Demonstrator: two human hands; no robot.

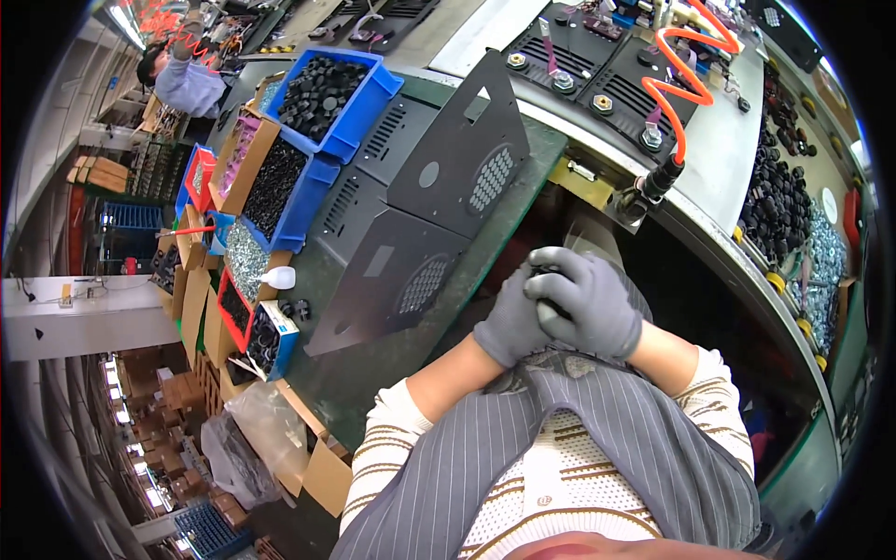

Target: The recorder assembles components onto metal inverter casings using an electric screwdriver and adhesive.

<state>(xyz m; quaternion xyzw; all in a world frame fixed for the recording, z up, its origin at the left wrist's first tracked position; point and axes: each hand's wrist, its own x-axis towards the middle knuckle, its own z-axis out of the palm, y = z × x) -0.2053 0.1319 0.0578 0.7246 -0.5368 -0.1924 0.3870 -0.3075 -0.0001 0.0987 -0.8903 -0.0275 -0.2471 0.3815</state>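
While the person's gloved hands meet in front of the body in the head view, the right hand (597, 303) folds over the left hand (509, 322), its fingers curled closed against it. The left hand's fingers are mostly covered, so I cannot tell how far open they are, nor whether anything small sits between the palms. Two dark metal panels lie to the left of the hands, apart from them, on a green table (364, 387): the far panel (457, 140) and the near panel (373, 299), each with a round perforated grille. The near one is closest to the left hand. Beyond them stand a blue bin (369, 117) of black parts, a second blue bin (313, 201) of smaller black pieces and a white bottle (279, 277). To the right, an orange coiled hose (679, 140) runs down to a dark fitting (663, 175) beside the neighbouring work surface. Another person (191, 86) is at the far upper left.
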